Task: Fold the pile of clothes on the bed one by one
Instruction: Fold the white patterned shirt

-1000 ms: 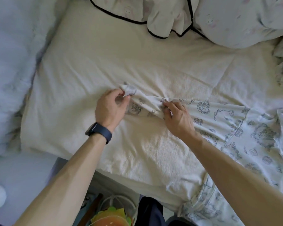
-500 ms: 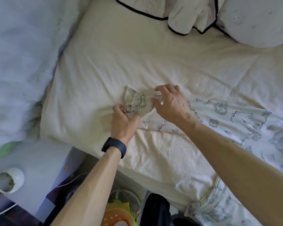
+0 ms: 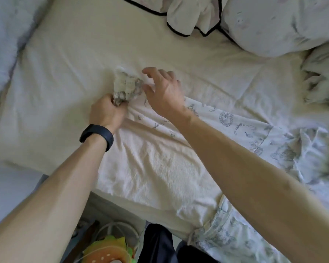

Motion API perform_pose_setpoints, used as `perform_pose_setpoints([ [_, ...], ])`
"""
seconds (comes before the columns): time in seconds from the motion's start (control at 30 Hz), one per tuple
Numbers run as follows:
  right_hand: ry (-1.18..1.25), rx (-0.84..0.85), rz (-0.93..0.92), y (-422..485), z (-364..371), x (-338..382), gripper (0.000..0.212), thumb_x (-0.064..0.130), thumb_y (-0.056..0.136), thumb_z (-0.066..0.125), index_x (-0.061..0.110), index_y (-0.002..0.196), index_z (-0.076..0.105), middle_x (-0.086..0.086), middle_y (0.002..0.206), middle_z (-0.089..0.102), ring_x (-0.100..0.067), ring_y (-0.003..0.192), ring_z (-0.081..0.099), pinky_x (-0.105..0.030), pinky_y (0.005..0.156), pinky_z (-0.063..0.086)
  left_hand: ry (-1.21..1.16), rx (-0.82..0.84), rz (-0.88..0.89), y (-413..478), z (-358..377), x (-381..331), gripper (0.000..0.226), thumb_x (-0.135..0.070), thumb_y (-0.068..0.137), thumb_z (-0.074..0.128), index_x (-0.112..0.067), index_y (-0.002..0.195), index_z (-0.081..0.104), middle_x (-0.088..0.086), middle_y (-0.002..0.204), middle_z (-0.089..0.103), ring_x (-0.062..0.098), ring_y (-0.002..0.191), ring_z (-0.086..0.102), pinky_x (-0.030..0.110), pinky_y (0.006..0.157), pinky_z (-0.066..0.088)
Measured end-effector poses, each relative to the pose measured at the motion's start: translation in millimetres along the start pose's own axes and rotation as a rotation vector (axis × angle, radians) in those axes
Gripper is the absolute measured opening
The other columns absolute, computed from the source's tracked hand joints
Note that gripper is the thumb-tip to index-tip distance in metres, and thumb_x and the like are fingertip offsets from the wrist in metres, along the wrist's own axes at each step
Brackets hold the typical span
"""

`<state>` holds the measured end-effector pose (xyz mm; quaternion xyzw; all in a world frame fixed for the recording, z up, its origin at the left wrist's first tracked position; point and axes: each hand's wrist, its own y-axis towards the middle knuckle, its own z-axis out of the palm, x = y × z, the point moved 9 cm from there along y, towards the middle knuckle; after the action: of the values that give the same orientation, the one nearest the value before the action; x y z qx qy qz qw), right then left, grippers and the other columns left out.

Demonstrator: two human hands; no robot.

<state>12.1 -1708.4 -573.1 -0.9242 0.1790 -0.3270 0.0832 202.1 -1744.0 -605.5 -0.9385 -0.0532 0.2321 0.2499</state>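
Left hand grips the bunched end of the printed garment, fingers curled round the cloth. Right hand is spread, fingers relaxed, its palm on the garment just beside that bunch. The garment lies stretched rightward across the cream bed. A black wristband sits on the left wrist.

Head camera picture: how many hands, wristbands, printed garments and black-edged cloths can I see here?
Hands: 2, the left hand gripping the bunched end, the right hand open
Wristband: 1
Printed garment: 1
Black-edged cloth: 1
Total: 5
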Motion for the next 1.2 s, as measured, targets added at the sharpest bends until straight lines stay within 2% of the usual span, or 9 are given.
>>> perform_pose_setpoints([
  [0.1, 0.043, -0.157, 0.126, -44.7, -24.1, -47.6, 0.045, 0.028, 0.099, 0.058, 0.017, 0.142, 0.052, -0.003, 0.137, 0.060, -0.028, 0.128, 0.048, -0.042, 0.100, 0.042, 0.115, -0.166, 0.025, -14.6, 4.4, -3.7, 0.046, -0.033, 0.089, 0.062, -0.011, 0.128, 0.050, 0.018, 0.130, 0.053, 0.041, 0.115, 0.052, 0.046, 0.087, 0.045],
  [0.2, 0.024, -0.319, 0.278, -127.8, -50.4, -111.2, 0.046, 0.027, 0.098, 0.060, 0.012, 0.140, 0.053, -0.006, 0.145, 0.054, -0.026, 0.133, 0.046, -0.039, 0.108, 0.039, 0.243, -0.327, 0.403, -66.9, 30.0, -65.7, 0.064, -0.030, 0.085, 0.060, -0.013, 0.143, 0.041, 0.019, 0.150, 0.037, 0.041, 0.137, 0.036, 0.052, 0.105, 0.032],
  [0.3, -0.046, -0.295, 0.535, -232.9, -56.2, -185.6, 0.049, 0.031, 0.102, 0.056, 0.013, 0.147, 0.047, -0.008, 0.159, 0.038, -0.028, 0.144, 0.035, -0.043, 0.116, 0.030, 0.289, -0.038, 0.687, -139.4, 115.5, -113.4, 0.064, -0.032, 0.087, 0.063, -0.016, 0.145, 0.044, 0.016, 0.157, 0.030, 0.038, 0.144, 0.030, 0.059, 0.113, 0.028],
  [0.43, -0.122, -0.211, 0.786, -369.4, -49.8, -258.5, 0.056, 0.041, 0.104, 0.044, 0.025, 0.157, 0.034, -0.004, 0.169, 0.015, -0.026, 0.155, 0.014, -0.047, 0.124, 0.019, 0.391, 0.324, 0.791, -254.3, 222.6, -116.6, 0.060, -0.038, 0.091, 0.057, -0.024, 0.147, 0.043, 0.007, 0.162, 0.023, 0.032, 0.145, 0.029, 0.055, 0.117, 0.024],
  [0.67, -0.109, -0.041, 1.041, -558.0, -15.7, -326.0, 0.056, 0.051, 0.106, 0.031, 0.036, 0.159, 0.023, 0.002, 0.171, -0.002, -0.020, 0.157, -0.002, -0.044, 0.127, 0.005, 0.379, 0.360, 0.592, -384.7, 270.5, -36.3, 0.055, -0.036, 0.084, 0.069, -0.012, 0.132, 0.057, 0.013, 0.131, 0.055, 0.036, 0.115, 0.056, 0.047, 0.093, 0.048],
  [0.8, -0.015, -0.254, 1.121, -647.8, -16.2, -344.2, 0.058, 0.049, 0.102, 0.043, 0.028, 0.155, 0.032, -0.003, 0.167, 0.017, -0.024, 0.153, 0.016, -0.046, 0.122, 0.018, 0.288, 0.338, 0.291, -412.1, 271.1, 21.2, 0.067, -0.043, 0.089, 0.068, -0.014, 0.142, 0.040, 0.014, 0.132, 0.055, 0.035, 0.116, 0.056, 0.047, 0.092, 0.049],
  [0.97, 0.494, -0.516, 1.605, -779.5, 13.9, -405.8, 0.080, 0.039, 0.096, 0.065, 0.008, 0.157, 0.024, -0.019, 0.163, 0.023, -0.036, 0.150, 0.020, -0.047, 0.120, 0.018, 0.157, 0.450, 0.027, -432.1, 291.0, 88.3, 0.059, -0.051, 0.090, 0.067, -0.013, 0.132, 0.047, 0.012, 0.122, 0.063, 0.034, 0.106, 0.062, 0.036, 0.080, 0.046],
  [1.13, 0.866, -0.483, 1.428, -817.0, 52.9, -455.3, 0.089, 0.036, 0.084, 0.081, 0.010, 0.153, 0.032, -0.009, 0.143, 0.049, -0.031, 0.131, 0.047, -0.047, 0.111, 0.038, 0.138, 0.505, -0.002, -439.0, 303.5, 118.6, 0.037, -0.046, 0.086, 0.075, -0.016, 0.104, 0.065, 0.005, 0.103, 0.068, 0.026, 0.095, 0.063, 0.036, 0.085, 0.048],
  [1.2, 0.868, -0.481, 1.361, -823.5, 54.0, -465.5, 0.065, 0.034, 0.082, 0.083, 0.012, 0.134, 0.051, 0.001, 0.116, 0.060, -0.020, 0.105, 0.056, -0.037, 0.091, 0.046, 0.092, 0.490, 0.010, -442.2, 300.5, 120.6, 0.032, -0.042, 0.084, 0.078, -0.017, 0.100, 0.065, 0.002, 0.098, 0.068, 0.020, 0.084, 0.062, 0.032, 0.078, 0.046],
])
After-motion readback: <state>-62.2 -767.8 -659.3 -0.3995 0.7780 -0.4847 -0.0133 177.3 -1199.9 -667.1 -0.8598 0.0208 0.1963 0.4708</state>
